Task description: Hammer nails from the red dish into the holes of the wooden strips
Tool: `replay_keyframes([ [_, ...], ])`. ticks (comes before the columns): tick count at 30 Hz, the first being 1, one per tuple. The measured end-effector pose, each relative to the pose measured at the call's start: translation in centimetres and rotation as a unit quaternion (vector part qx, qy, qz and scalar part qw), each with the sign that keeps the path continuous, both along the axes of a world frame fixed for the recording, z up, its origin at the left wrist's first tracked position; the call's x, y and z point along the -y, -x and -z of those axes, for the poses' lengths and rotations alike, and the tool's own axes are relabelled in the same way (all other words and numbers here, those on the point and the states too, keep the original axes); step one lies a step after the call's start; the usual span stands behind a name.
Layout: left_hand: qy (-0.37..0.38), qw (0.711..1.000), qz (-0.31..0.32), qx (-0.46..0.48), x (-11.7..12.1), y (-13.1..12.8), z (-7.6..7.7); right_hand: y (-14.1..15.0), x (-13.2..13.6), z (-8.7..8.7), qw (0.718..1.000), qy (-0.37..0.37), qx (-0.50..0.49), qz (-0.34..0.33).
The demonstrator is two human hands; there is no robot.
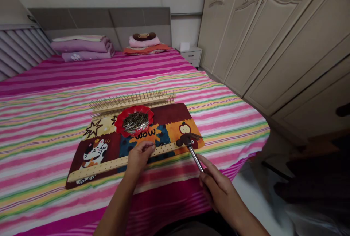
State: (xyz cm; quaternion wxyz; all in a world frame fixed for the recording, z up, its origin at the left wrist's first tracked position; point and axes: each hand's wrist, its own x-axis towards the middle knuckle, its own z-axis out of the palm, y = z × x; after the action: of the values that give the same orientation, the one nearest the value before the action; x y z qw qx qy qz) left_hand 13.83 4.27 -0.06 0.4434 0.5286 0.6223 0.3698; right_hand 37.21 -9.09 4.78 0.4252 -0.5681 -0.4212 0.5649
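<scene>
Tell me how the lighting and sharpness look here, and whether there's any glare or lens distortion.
In the head view, the hammer's shiny shaft in the right hand catches a bright glint; in the head view, the lower right corner is dark and short on detail; in the head view, the wardrobe leans outward, probably wide-angle stretch.

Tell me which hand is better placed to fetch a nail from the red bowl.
Probably the left hand: it is nearer the red bowl, while the right hand is occupied, gripping the hammer.
</scene>
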Motion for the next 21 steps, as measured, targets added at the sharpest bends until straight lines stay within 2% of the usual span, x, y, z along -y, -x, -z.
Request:
replay_keyframes([
  [4,-0.014,0.999,0.008,-0.033,0.1,0.0,0.1,0.1,0.1,0.1,1.000,-0.012,0.002,-0.002],
  [10,-0.068,0.988,0.022,-0.135,0.7,-0.6,-0.3,1.0,0.0,-0.4,1.000,-0.014,0.014,-0.019],
  [15,-0.079,0.983,0.026,-0.164,0.9,-0.8,-0.6,2.3,-1.5,-1.0,0.990,-0.088,0.082,-0.069],
  [21,-0.076,0.982,0.032,-0.172,0.8,-0.7,-0.5,4.0,-3.5,-1.7,0.965,-0.172,0.162,-0.115],
])
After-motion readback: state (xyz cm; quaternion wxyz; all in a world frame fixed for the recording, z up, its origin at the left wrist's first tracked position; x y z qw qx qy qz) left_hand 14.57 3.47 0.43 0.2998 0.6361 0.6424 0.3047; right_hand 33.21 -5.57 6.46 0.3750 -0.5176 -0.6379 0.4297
